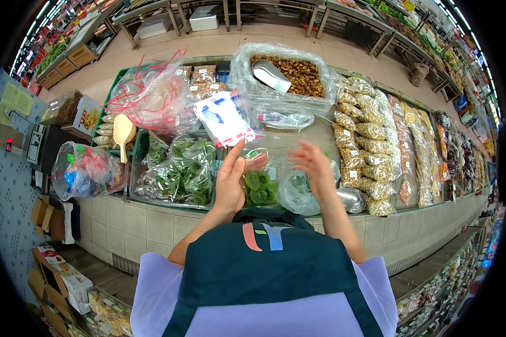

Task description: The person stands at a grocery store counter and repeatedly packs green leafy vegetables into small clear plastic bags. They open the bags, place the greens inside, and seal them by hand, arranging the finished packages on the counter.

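My left hand (231,181) holds a clear plastic bag of green dried fruit slices (260,187), with its thumb and forefinger at the near side. Some of its fingers show through the clear plastic. To the right, my right hand (317,172) is raised and blurred, fingers apart, with nothing seen in it. Below that hand a thin, knotted-looking plastic bag (295,191) lies on the counter, its contents hard to make out. A metal scoop (352,199) rests beside my right wrist. Beyond my left fingertips lies a stack of white printed plastic bags (223,118).
Bagged green slices fill a tray (137,193) at left, near a cream plastic scoop (124,132). A plastic-lined bin (240,69) of brown dried goods holds another metal scoop (272,76). Rows of packaged goods (375,147) line the right. A scale (36,143) stands far left.
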`<action>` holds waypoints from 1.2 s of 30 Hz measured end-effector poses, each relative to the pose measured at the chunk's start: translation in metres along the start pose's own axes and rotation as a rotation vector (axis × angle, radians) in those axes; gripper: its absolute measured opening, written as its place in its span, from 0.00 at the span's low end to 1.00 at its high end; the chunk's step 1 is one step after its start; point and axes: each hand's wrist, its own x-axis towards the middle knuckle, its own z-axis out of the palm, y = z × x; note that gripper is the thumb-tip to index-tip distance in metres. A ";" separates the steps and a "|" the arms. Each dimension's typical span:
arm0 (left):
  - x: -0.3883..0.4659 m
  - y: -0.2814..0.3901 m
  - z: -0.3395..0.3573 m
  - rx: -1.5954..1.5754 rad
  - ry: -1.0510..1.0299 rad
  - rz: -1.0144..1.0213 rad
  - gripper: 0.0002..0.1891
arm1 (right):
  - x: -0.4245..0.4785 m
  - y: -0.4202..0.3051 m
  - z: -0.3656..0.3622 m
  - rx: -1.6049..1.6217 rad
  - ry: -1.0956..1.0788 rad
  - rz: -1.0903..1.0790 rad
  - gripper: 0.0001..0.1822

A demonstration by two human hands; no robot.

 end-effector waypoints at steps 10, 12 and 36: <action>0.002 0.021 -0.023 0.129 -0.100 -0.114 0.23 | -0.002 0.036 0.015 0.068 -0.274 0.238 0.27; 0.003 0.024 -0.035 0.270 -0.147 -0.221 0.22 | -0.001 0.040 0.012 0.064 -0.253 0.325 0.27; 0.002 -0.031 -0.112 0.273 -0.143 -0.412 0.11 | 0.001 0.093 -0.009 0.135 -0.181 0.495 0.11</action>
